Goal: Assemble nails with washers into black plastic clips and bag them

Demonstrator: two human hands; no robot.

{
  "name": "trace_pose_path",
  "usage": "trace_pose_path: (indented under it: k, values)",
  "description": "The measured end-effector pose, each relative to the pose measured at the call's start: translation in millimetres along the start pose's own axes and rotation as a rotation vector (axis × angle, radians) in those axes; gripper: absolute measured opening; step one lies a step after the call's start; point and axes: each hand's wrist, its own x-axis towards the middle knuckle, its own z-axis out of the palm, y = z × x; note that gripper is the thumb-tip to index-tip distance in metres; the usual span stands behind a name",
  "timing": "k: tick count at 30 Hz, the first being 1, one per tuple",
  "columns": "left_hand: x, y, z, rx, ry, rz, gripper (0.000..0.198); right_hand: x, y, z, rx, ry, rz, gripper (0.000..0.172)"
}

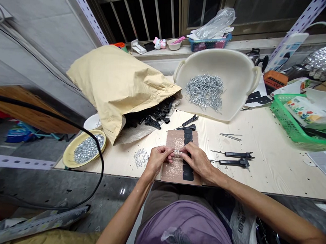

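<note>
A pale wooden table (279,174) is spreading across the scene, with a large cream paper sack (121,80) slumping at the back left and a wide off-white plastic basin (239,75) tilting beside it. A flat brown rectangular board (173,173) is lying at the table's near edge, directly in front of the person, and a scalloped matte-black strip (188,172) is running up it from front to back. The person's right hand (197,158) is hovering over or resting on this strip; its contact is not clear. Thumb and fingers are pinching narrowly on a thin silver metal rod (177,151). The left hand (159,158) is facing it from the board's left side, its fingertips drawing close together at the rod's other end; whether they are gripping the rod or a tiny piece, I cannot tell. The rod is therefore lying nearly level between the two hands, above the board. The step in hand seems to be fine two-handed work at the rod's left end; doing it well likely means holding the rod steady on the right, keeping that end in line with the left fingertips, and pressing lightly. Smallest of all, a scatter of tiny shiny metal pieces (141,158) is lying just left of the left hand.
</note>
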Motion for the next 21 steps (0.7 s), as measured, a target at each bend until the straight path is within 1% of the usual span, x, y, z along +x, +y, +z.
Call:
trace_pose_path:
  k: [4, 6, 8, 10, 12, 14, 16, 17, 19, 21]
  values:
    - [-0.6, 1.2, 1.2, 0.003, -0.010, 0.011, 0.032, 0.8, -0.3, -0.4, -0.095, -0.014, 0.007, 0.022]
    - [0.0, 1.0, 1.2, -0.001, -0.009, 0.004, 0.032, 1.8, 0.7, 0.9, -0.029, -0.034, 0.040, 0.024]
    - [1.1, 0.2, 1.0, -0.011, -0.013, -0.014, 0.032, 2.8, 2.5, 2.1, 0.096, -0.049, 0.072, 0.023]
    - [2.4, -0.9, 1.0, -0.028, -0.027, -0.039, 0.033, 3.0, 3.7, 1.9, 0.170, -0.031, 0.069, 0.020]
    - [3.3, -1.9, 1.6, -0.048, -0.041, -0.069, 0.034, 1.5, 3.5, -0.3, 0.124, -0.005, 0.025, 0.019]
    - [3.6, -2.4, 3.0, -0.068, -0.043, -0.096, 0.035, -1.2, 2.0, -3.5, -0.019, -0.008, -0.019, 0.022]
    - [3.5, -2.4, 4.6, -0.089, -0.041, -0.112, 0.035, -3.8, 0.1, -5.6, -0.147, -0.026, -0.025, 0.028]
    - [3.4, -2.1, 5.3, -0.096, -0.040, -0.113, 0.036, -4.6, -0.6, -5.8, -0.173, -0.029, -0.015, 0.029]
    - [3.2, -1.4, 6.0, -0.093, -0.040, -0.100, 0.036, -4.6, -0.9, -4.4, -0.127, -0.025, 0.013, 0.026]
    - [2.9, -0.4, 5.9, -0.065, -0.038, -0.076, 0.036, -2.5, 0.2, -1.7, -0.004, -0.015, 0.046, 0.022]
